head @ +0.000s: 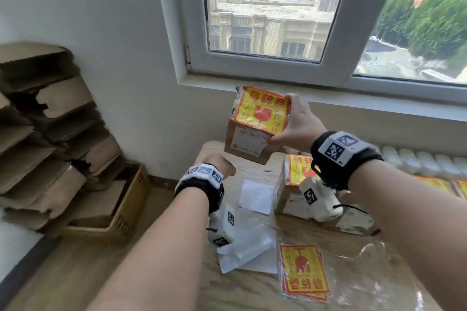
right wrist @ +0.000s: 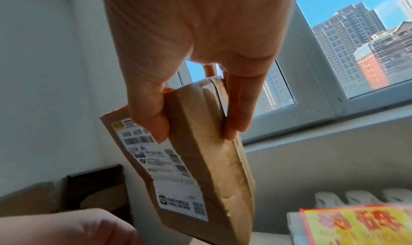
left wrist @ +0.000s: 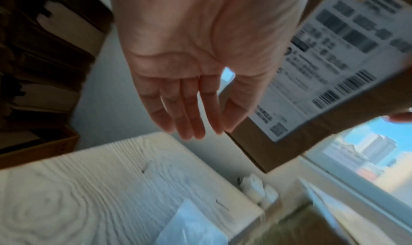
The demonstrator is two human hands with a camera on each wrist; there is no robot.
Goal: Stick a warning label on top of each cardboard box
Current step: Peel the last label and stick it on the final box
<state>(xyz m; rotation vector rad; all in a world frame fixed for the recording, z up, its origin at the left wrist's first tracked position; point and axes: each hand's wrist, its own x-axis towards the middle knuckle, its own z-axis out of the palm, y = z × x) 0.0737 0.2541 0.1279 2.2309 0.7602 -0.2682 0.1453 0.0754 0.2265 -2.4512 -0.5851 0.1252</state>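
Head view: the right hand [head: 299, 126], right of centre, grasps a small cardboard box [head: 249, 144] lifted clear of the wooden table [head: 247, 293], below the window sill [head: 328, 98]. A yellow-and-red warning label [head: 262, 110] covers the box's upper face, and a white shipping label [head: 249, 142] shows on the face turned toward the camera. The left hand [head: 218, 165] sits lower and left of the box, just apart from it; only its back shows here. Only this view shows a second box [head: 290, 199] on the table at centre right, already labelled, a stack of spare warning labels [head: 304, 271] at the lower centre under clear film, white backing sheets [head: 252, 247], and flattened cartons [head: 45, 134] heaped in a crate [head: 126, 209] at the left edge. Left wrist view: the left palm [left wrist: 189, 46] is released, with fingers [left wrist: 189, 116] straight and hanging beside the box's lower corner [left wrist: 278, 152], holding nothing; whether the forefinger touches the cardboard cannot be told. Right wrist view: the thumb [right wrist: 151, 118] presses the shipping-label face and a finger [right wrist: 240, 107] presses the opposite face, pinching the taped narrow side [right wrist: 211, 152]; a blurred labelled box top [right wrist: 356, 222] occupies the lower right corner, with radiator fins [right wrist: 356, 198] behind it.
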